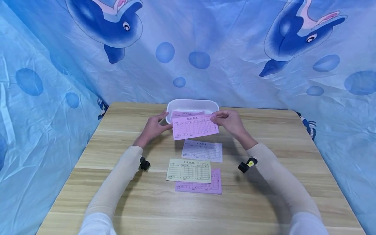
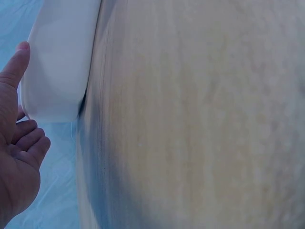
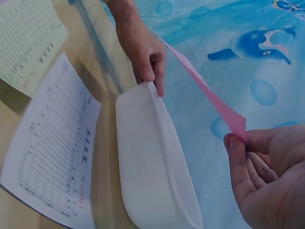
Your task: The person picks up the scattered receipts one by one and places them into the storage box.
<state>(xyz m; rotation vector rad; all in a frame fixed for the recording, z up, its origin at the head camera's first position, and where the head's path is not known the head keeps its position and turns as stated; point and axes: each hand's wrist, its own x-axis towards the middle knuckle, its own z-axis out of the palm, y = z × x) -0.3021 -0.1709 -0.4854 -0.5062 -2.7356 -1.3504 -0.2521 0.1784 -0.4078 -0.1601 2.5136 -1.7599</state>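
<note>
My right hand (image 1: 230, 121) pinches a pink receipt slip (image 1: 195, 127) by its right corner, between thumb and forefinger. The slip is held up in front of a white plastic tub (image 3: 143, 143) and hides part of its front. Another pink slip (image 1: 183, 113) shows behind it inside the tub. At the tub's left end, my left hand (image 1: 154, 126) grips the rim with thumb and forefinger. In the left wrist view the other fingers (image 2: 35, 138) curl loosely beside the tub wall.
On the wooden table (image 1: 264, 195), a white receipt slip (image 1: 202, 150) lies in front of the tub. Nearer is a pale green slip (image 1: 189, 171), partly covering a purple-pink slip (image 1: 198, 187). A blue dolphin-print sheet (image 1: 182, 71) hangs behind and along the sides.
</note>
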